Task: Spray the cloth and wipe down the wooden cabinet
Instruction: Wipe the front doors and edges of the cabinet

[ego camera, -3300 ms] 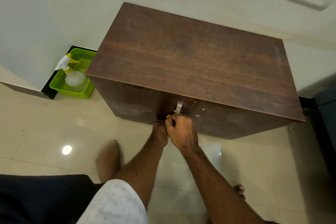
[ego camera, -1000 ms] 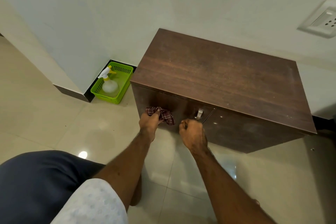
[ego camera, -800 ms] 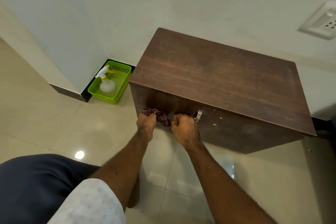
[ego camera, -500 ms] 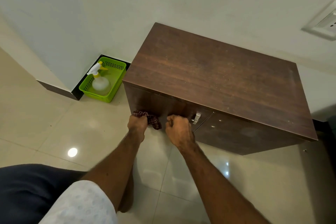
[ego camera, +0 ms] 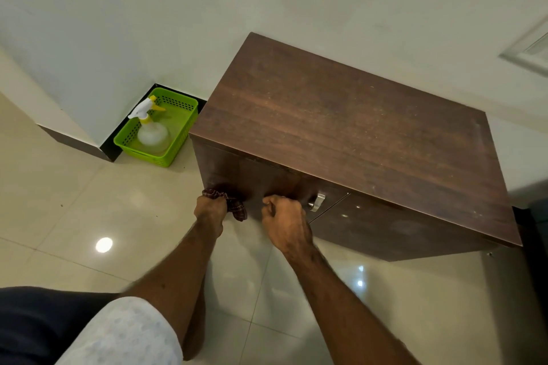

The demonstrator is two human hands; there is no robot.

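The dark wooden cabinet stands on the floor against the wall, doors closed. My left hand grips a red checked cloth and holds it against the lower left corner of the cabinet front. My right hand is curled into a fist against the left door, just left of the metal handle; nothing shows in it. The spray bottle, clear with a white and yellow head, stands in a green basket on the floor to the cabinet's left.
Glossy cream floor tiles spread in front of and left of the cabinet. The basket sits in a wall corner. A wall socket is at the upper right. My knee in dark shorts fills the lower left.
My left hand has slid the cloth leftward and down along the cabinet front, toward its left corner. My right hand has moved from the handle to just left of it.
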